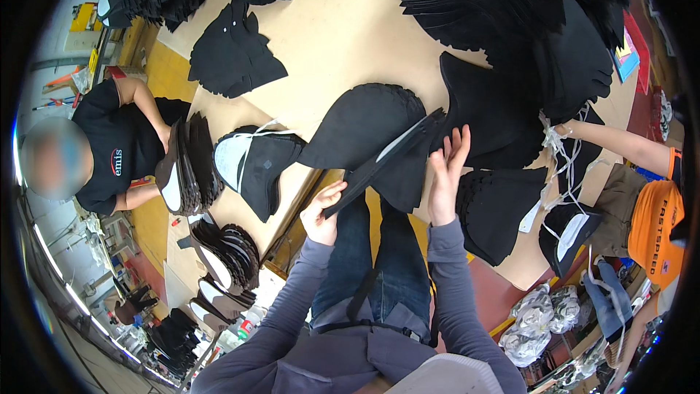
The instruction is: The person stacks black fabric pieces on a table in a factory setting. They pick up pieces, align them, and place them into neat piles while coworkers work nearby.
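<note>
The left hand (321, 213) grips the near end of a black bundle (380, 163), while the right hand (445, 181) is opened flat near its far end.

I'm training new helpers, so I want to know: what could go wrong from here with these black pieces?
The held black pieces might slip or fan out: the left hand grips one end, while the right hand is open near the other.

The large black stack below might get nudged out of line, since the held pieces are angled right over it.

The tangled white ties by a co-worker's hand could snag on nearby pieces.
</note>
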`<state>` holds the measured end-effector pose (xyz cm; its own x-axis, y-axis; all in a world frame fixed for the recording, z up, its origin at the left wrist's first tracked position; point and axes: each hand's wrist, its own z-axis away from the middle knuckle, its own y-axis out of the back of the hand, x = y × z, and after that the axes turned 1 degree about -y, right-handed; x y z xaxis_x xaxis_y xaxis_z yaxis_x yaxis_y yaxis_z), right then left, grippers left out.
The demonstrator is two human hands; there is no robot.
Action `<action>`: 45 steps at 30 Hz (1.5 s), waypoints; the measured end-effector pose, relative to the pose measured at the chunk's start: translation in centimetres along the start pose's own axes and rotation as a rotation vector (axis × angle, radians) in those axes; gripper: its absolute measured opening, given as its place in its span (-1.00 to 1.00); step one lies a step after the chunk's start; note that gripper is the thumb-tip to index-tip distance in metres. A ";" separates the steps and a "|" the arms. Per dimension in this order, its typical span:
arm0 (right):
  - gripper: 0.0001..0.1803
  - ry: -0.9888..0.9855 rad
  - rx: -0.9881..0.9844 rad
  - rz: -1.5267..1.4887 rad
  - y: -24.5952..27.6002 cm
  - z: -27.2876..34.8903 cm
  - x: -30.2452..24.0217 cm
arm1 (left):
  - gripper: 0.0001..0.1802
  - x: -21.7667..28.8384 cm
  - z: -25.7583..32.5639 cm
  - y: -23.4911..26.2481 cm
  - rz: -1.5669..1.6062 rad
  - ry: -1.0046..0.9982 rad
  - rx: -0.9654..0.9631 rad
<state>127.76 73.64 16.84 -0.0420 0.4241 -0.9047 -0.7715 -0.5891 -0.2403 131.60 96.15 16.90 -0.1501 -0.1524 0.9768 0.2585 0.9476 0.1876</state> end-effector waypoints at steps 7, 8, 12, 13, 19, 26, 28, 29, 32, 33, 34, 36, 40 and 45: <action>0.07 0.053 -0.076 -0.019 -2.8 -0.4 -0.7 | -0.86 -0.6 0.6 -0.1 0.031 0.048 0.036; 0.03 0.065 -0.085 0.008 -2.7 -0.6 -0.7 | -0.85 -0.6 0.4 0.0 0.069 0.091 0.047; -0.04 0.095 -0.031 0.157 -1.7 -0.5 0.2 | -0.64 -1.6 -1.7 1.1 -0.101 0.198 0.039; -0.10 0.065 0.039 0.219 -1.0 -0.5 0.8 | -0.60 -2.3 -2.6 1.4 -0.226 0.234 0.063; -0.24 -0.459 -0.026 0.140 3.7 0.0 4.1 | -0.53 -8.1 -6.1 4.5 0.137 0.476 -0.039; 0.03 -0.157 0.609 -0.195 5.1 -4.0 2.4 | -0.58 -7.1 -6.6 3.1 0.272 0.764 0.234; 0.10 -0.230 0.716 -0.288 5.9 -5.2 3.3 | -0.59 -7.3 -6.1 2.9 0.291 0.775 0.311; 0.09 -0.214 0.723 -0.336 5.9 -5.7 4.2 | -0.60 -7.8 -5.6 3.4 0.302 0.751 0.335; -0.09 -0.202 0.910 -0.284 5.9 -7.5 5.4 | -0.61 -8.8 -5.1 4.6 0.384 0.745 0.408; -0.16 -0.196 0.844 -0.364 6.3 -8.0 5.3 | -0.61 -9.0 -5.3 5.0 0.388 0.750 0.385; -0.23 -0.190 0.776 -0.444 6.9 -8.6 5.1 | -0.61 -9.3 -5.5 5.2 0.391 0.755 0.363; -0.50 -0.253 0.728 -0.549 8.1 -10.0 5.0 | -0.58 -8.9 -6.2 5.8 0.333 0.818 0.304; -0.40 -0.050 0.707 -0.385 8.3 -10.8 6.4 | -0.45 -10.7 -7.1 5.7 -0.346 0.374 0.349; -0.51 0.074 0.583 -0.396 6.4 -6.1 0.8 | -0.60 -0.1 -8.1 -5.5 0.024 0.089 0.219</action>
<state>126.68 66.01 12.46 0.3395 0.4700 -0.8148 -0.9348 0.0728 -0.3475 137.96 88.65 16.60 -0.0591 -0.1437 0.9878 0.0464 0.9881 0.1466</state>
